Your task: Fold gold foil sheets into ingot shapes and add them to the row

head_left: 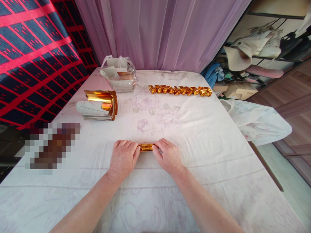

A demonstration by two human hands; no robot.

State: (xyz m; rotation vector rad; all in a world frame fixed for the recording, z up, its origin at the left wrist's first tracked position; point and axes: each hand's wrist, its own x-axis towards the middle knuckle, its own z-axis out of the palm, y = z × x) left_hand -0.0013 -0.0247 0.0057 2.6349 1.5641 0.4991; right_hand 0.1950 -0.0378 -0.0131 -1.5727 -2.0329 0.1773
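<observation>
We press a shiny gold foil roll [146, 147] flat on the worktop [218, 155]; left hand [123, 157] and right hand [168, 156] fingers clamp its ends. Beyond the roll lies a row of folded gold pieces [180, 90].

Your left hand [123, 158] and right hand [168, 156] rest side by side on the tabletop [199, 136], near its front edge. Between them lies a folded foil strip [146, 147], touched at each end by your fingers [136, 149]. Behind and to the left of your left hand sits a stack of foil sheets [100, 105]. Farther back, near the curtain [155, 32], stands a plastic bag of sheets [120, 75]. To its right, a row of folded foil pieces [180, 90] runs across the tabletop. A shelf rack [262, 51] stands beyond the right edge.
</observation>
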